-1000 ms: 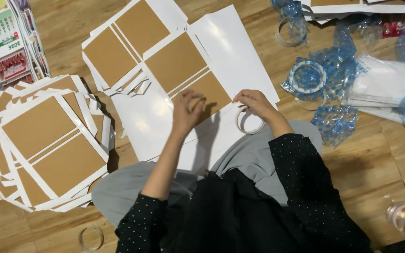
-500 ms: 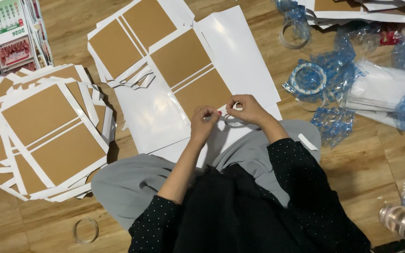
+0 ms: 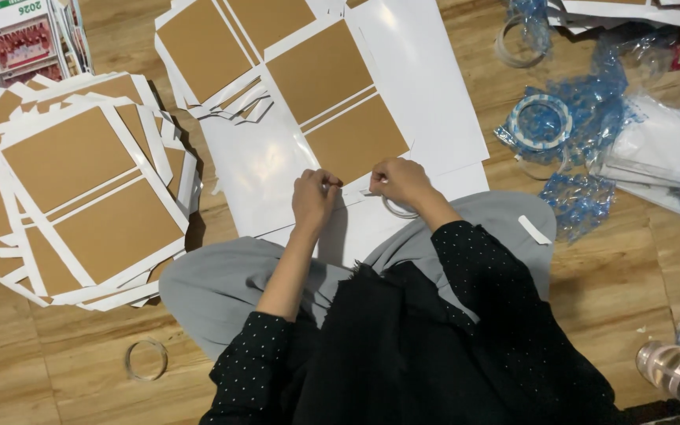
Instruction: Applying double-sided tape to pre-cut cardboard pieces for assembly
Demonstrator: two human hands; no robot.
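Observation:
I sit on a wooden floor with a white sheet (image 3: 261,165) in front of my knees. Two brown cardboard panels (image 3: 356,138) lie on it with a narrow gap between them. My left hand (image 3: 316,197) pinches the end of a thin tape strip (image 3: 353,191) at the near edge of the closer panel. My right hand (image 3: 399,181), a little to the right, grips a clear tape roll (image 3: 397,211) whose ring shows under the fingers. The strip runs between the two hands.
A fanned stack of white-bordered brown boards (image 3: 80,189) lies at my left, with more boards (image 3: 206,47) behind. Blue-wrapped tape rolls (image 3: 541,122), white packets (image 3: 663,145) and a clear ring (image 3: 521,39) lie at the right. A loose tape ring (image 3: 145,360) sits near my left knee.
My left hand left the brown panel's surface and drew back to its near edge. Both hands came close together with a tape strip between them.

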